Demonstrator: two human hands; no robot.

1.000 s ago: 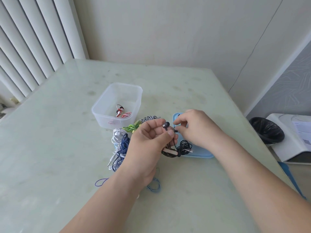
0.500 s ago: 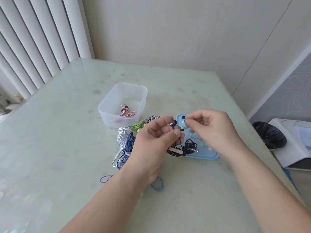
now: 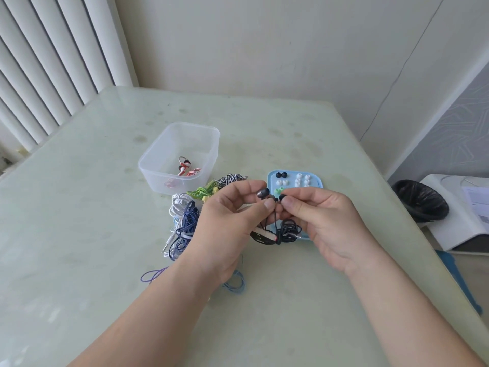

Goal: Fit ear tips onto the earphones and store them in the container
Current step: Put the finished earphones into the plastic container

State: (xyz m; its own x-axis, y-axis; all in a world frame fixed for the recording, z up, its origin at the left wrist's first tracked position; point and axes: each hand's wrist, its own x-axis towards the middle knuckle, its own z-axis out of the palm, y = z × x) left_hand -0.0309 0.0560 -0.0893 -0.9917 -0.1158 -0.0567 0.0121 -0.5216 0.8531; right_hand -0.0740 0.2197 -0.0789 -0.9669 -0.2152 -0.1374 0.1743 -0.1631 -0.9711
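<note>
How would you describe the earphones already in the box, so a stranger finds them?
On the pale green table, find the clear plastic container beyond the pile of coiled earphones. Inside lie the red-and-white earphones. Only this set is red; those in the pile are white, blue, green.

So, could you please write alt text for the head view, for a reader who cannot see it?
A left hand holds a black earphone while the right hand pinches a black ear tip beside it. On the table lie a blue tray of tips, coiled earphones and a clear container.
</note>
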